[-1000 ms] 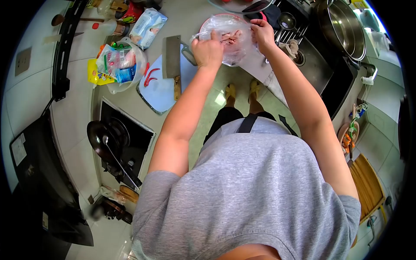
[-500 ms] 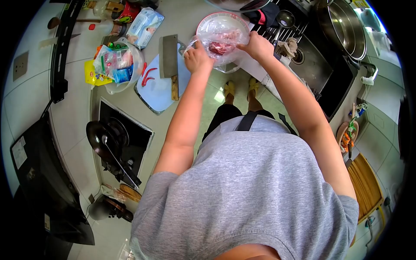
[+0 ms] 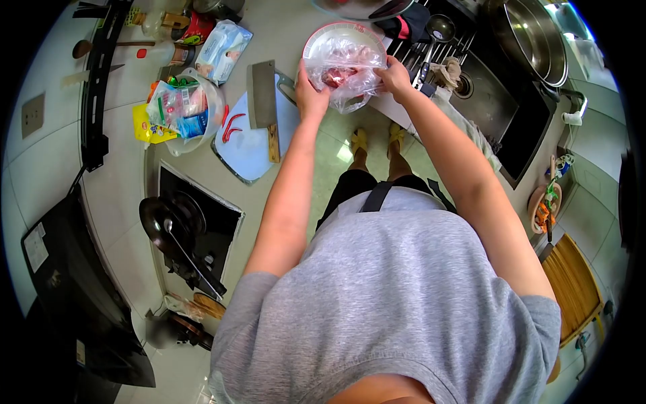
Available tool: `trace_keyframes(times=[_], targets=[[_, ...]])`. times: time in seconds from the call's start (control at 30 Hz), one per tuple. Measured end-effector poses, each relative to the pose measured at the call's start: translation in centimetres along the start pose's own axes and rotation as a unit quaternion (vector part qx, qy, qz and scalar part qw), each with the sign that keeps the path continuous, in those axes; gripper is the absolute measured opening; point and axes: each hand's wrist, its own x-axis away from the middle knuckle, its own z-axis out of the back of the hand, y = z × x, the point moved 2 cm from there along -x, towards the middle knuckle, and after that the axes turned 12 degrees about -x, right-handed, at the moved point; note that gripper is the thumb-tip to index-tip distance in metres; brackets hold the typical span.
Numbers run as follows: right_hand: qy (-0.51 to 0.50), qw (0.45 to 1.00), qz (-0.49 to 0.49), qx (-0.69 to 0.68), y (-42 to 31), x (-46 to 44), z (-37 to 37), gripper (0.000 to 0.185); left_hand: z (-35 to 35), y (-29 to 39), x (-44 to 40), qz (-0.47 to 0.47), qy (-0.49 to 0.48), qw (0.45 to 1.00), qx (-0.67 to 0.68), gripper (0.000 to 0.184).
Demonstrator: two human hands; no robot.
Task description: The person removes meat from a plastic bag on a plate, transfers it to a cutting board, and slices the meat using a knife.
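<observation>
A round white plate with a red rim (image 3: 330, 32) sits at the near edge of the counter. Raw red meat (image 3: 336, 77) lies on it under a crumpled clear plastic bag (image 3: 360, 62). My left hand (image 3: 312, 95) is closed on the bag at the plate's left side, fingertips partly hidden. Over at the right side, my right hand (image 3: 396, 78) pinches the bag between thumb and fingers. Left of my left hand, a cleaver (image 3: 262, 94) with a wooden handle rests on a light blue cutting board (image 3: 252, 151), with red chillies (image 3: 232, 126) beside it.
At the left are a tub of food packets (image 3: 214, 101) and a wipes pack (image 3: 224, 50). A dark pan (image 3: 156, 225) stands on the stove. To the right are a ladle (image 3: 441, 28), a cloth (image 3: 447, 71), the black sink (image 3: 494, 108) and steel pots (image 3: 531, 34).
My left hand has shifted up along the plate's left side. The bag, earlier drawn more smoothly across the meat, is now more crumpled. The view has shifted slightly.
</observation>
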Motion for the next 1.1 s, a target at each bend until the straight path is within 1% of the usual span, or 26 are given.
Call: trace_keyframes(times=[0.07,0.17,0.2,0.23,0.27,0.3,0.37,0.4,0.43,0.47,0.5,0.57,0.6,0.63,0.7,0.73,0.77,0.8,0.83,0.87,0.9,0.93,0.97,1.03,1.07,1.1], targets=[[-0.025,0.998,-0.012,-0.057,1.2,-0.8,0.1,0.042,0.2,0.5,0.2,-0.012,0.009,1.0,0.002,0.092],[0.015,0.998,0.031,-0.055,2.1,-0.4,0.2,0.037,0.9,1.5,0.8,0.008,-0.012,0.999,-0.047,0.091],[0.005,0.997,-0.013,-0.069,0.8,1.3,0.9,0.039,1.0,1.4,1.2,0.005,-0.015,0.999,-0.032,0.091],[0.011,0.997,-0.012,-0.073,0.0,2.7,1.8,0.039,1.0,1.3,1.8,0.002,-0.019,1.0,-0.017,0.09],[0.012,0.994,-0.038,-0.105,-0.5,4.0,2.6,0.038,1.1,1.3,2.6,-0.065,0.03,0.996,-0.059,0.082],[0.013,0.989,-0.062,-0.136,-0.5,5.0,3.3,0.037,2.2,2.4,3.5,-0.072,0.026,0.995,-0.058,0.082],[0.024,0.993,-0.03,-0.114,0.1,6.2,6.0,0.037,5.6,6.3,5.2,-0.054,-0.047,0.981,-0.179,0.054],[0.026,0.992,-0.018,-0.124,-0.2,7.5,7.5,0.036,6.6,7.3,5.8,-0.064,-0.051,0.981,-0.177,0.054],[0.028,0.991,-0.005,-0.134,-0.8,9.0,8.8,0.035,7.7,8.5,6.3,-0.151,0.013,0.97,-0.192,0.041],[0.035,0.981,-0.026,-0.188,-2.4,11.2,10.0,0.032,8.5,9.7,6.7,-0.237,0.078,0.947,-0.203,0.03],[0.048,0.98,-0.021,-0.192,-2.2,11.8,11.3,0.032,9.0,10.9,6.8,-0.25,0.074,0.945,-0.196,0.03],[0.034,0.997,0.002,-0.073,-1.7,12.9,14.6,0.029,9.5,13.1,6.6,-0.24,0.067,0.965,-0.078,0.023],[0.053,0.996,0.005,-0.076,-1.5,13.5,16.0,0.029,9.3,13.2,6.2,-0.199,0.04,0.977,-0.067,0.03],[0.051,0.996,0.009,-0.067,-1.3,14.0,17.2,0.029,9.1,15.2,6.2,-0.213,0.032,0.975,-0.057,0.03],[0.044,0.998,0.019,-0.047,-1.5,15.1,19.6,0.029,8.6,19.9,6.5,-0.358,0.166,0.903,-0.167,0.039],[0.024,0.998,0.017,-0.054,-2.1,15.8,20.8,0.031,6.9,20.6,6.1,-0.365,0.091,0.907,-0.189,0.075],[0.033,0.998,0.022,-0.055,-2.9,16.2,22.1,0.031,5.2,21.2,5.8,-0.373,0.093,0.905,-0.183,0.075],[-0.001,0.999,0.01,-0.046,-3.5,16.5,23.1,0.031,2.9,21.3,5.4,-0.309,-0.091,0.936,-0.142,0.092],[-0.031,0.999,-0.002,-0.038,-4.0,16.7,24.4,0.031,0.9,22.2,5.6,-0.236,-0.273,0.928,-0.097,0.11],[-0.012,1.0,0.019,-0.006,-3.7,16.3,25.6,0.03,-0.2,23.2,5.2,-0.177,-0.403,0.893,-0.097,0.129],[-0.031,0.999,0.027,-0.001,-3.7,15.9,26.9,0.029,-2.9,22.3,4.9,-0.207,-0.387,0.898,-0.027,0.109],[-0.051,0.998,0.029,-0.002,-4.5,15.9,28.5,0.03,-3.7,23.5,5.3,-0.126,-0.482,0.866,0.049,0.095],[-0.074,0.997,0.029,-0.004,-5.1,15.9,29.9,0.032,-4.3,24.5,6.2,-0.039,-0.567,0.814,0.117,0.082],[-0.082,0.995,0.048,0.039,-4.8,14.0,32.6,0.031,-7.2,24.5,7.4,0.057,-0.573,0.801,0.165,0.055],[-0.106,0.993,0.014,0.056,-4.4,13.2,34.4,0.036,-9.0,24.4,7.9,0.076,-0.57,0.799,0.175,0.049],[-0.104,0.993,0.014,0.053,-3.1,12.6,36.0,0.036,-10.5,24.5,8.9,0.074,-0.572,0.799,0.172,0.049]])
